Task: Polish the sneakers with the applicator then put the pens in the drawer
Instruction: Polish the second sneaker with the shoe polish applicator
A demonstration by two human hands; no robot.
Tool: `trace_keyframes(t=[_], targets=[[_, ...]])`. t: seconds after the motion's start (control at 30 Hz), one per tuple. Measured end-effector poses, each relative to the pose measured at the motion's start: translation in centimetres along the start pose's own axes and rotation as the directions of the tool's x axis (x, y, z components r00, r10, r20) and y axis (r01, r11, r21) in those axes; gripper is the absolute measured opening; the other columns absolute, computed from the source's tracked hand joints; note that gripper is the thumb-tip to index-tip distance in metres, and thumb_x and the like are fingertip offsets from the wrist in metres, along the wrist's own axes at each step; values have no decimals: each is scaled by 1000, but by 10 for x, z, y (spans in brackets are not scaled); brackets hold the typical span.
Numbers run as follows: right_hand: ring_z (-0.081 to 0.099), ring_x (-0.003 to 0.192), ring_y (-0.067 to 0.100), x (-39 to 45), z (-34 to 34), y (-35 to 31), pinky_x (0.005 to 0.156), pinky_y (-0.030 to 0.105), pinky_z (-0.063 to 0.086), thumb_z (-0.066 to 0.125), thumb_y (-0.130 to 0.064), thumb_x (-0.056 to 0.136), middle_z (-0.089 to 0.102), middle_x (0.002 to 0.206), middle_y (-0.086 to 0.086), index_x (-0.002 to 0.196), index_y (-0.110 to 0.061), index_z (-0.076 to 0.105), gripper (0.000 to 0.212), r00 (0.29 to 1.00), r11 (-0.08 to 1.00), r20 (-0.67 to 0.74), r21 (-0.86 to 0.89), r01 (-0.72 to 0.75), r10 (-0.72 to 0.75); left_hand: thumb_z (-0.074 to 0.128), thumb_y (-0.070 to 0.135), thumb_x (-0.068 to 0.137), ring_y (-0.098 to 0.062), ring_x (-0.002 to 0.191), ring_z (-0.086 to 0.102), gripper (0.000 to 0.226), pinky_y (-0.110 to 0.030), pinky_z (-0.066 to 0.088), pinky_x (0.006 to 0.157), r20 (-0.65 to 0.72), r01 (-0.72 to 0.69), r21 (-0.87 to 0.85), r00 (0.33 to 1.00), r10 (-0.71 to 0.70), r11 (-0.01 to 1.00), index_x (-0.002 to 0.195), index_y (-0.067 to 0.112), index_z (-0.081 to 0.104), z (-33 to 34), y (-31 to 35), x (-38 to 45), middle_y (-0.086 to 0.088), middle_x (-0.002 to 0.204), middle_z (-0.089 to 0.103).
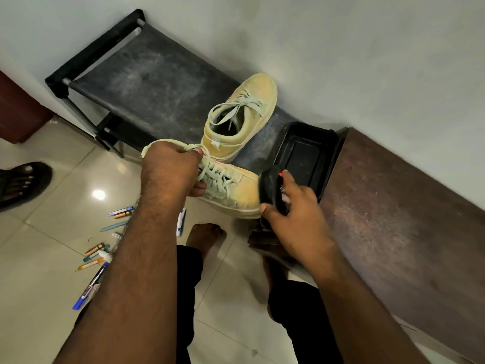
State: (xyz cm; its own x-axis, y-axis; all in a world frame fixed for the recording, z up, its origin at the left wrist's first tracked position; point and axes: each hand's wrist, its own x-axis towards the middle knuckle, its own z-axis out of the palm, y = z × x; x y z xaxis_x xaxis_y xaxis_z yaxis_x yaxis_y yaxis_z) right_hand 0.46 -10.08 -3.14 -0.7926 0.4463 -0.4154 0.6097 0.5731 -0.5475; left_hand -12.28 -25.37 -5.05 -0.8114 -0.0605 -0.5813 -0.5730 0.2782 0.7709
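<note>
Centre frame: left hand [170, 166] grips the near sneaker [231, 190] at its collar, holding it off the floor, toe pointing right toward the right hand [291, 206]. Right hand is curled round the black applicator [270, 187], which touches the toe. Long axis of the shoe runs left-right. Second sneaker [244, 114] sits on the black rack [147, 82] above. Black tray [307, 153], right of centre, appears empty. Pens [105, 245] lie scattered on the floor, lower left; no drawer visible.

The sneakers [237, 189] look like matt, napped cloth or suede (pale yellow, scuffed). The applicator [271, 189] is glossy black plastic. The floor [52, 258] is shiny tile; the rack [147, 82] has dusty black fabric on metal tubes.
</note>
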Motion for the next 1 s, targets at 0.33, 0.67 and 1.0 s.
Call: trace_keyframes(t=[0.33,0.67,1.0], targets=[[55,111,13,-13,0,-1,77,37,60,61,-35,88,32,136,-14,147,-44,27,68,987,846,-50,524,-102,150,64,30,92,-25,50,66,25,-33,55,51,43,-53,98,998,49,994,94,6,68,-4,4,-6,-16,72,69],[7,132,-3,-17,40,1,104,22,18,54,-33,95,-17,158,-19,151,-40,-5,82,997,979,-79,204,2,14,73,25,84,-21,50,61,25,-23,41,45,180,-196,473,976,123,859,103,12,64,-7,0,-1,-10,74,66],[-1,141,-5,-21,20,4,119,38,21,56,-19,95,-13,157,-24,151,-43,-1,84,973,909,-214,417,13,84,71,28,86,-16,39,51,18,-21,36,43,105,-156,278,986,131,948,96,13,67,-5,-3,-1,-9,65,63]])
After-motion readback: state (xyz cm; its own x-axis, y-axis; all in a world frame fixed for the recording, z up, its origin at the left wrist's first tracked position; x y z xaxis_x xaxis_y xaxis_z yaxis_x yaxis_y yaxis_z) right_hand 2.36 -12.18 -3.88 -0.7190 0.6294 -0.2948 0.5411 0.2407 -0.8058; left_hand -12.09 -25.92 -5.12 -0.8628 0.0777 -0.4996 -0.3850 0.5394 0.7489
